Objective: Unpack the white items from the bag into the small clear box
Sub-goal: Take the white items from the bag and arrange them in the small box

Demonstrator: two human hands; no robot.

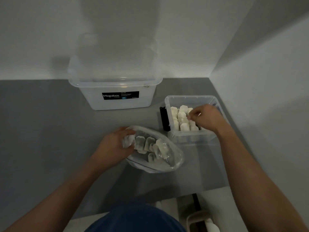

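Here, item by item:

1. White sachets (pixel 151 144), flat and tea-bag shaped. One lot lies loose and overlapping inside a clear plastic bag (pixel 175 162). The bag lies on its side in the middle of the grey bench (pixel 50 124), nearer the front edge than the back, with its mouth turned to the left.

2. Standing sachets (pixel 182 117), a second lot, set upright in close rows inside the small clear box (pixel 189 97). The box sits at the bench's right edge, not far from the back right corner and just beyond the bag. The two are near each other, but whether they touch cannot be told.

3. Right hand (pixel 206 117), reaching over the small clear box. Its thumb and forefinger are pinched on one white sachet at the top of the rows, and the other fingers are curled.

4. Left hand (pixel 113 144), at the left end of the bag. Its fingers are curled round the bag's mouth and a white bunch there. Whether that bunch is plastic or sachets cannot be told.

5. Black object (pixel 163 118), narrow and upright, against the left wall of the small box. Its kind is unclear.

6. Large clear tub (pixel 117 102), at the bench's back edge against the wall, bearing a black label (pixel 120 95) reading "Megabox".

7. Blue garment (pixel 137 218), at the front edge of the bench.
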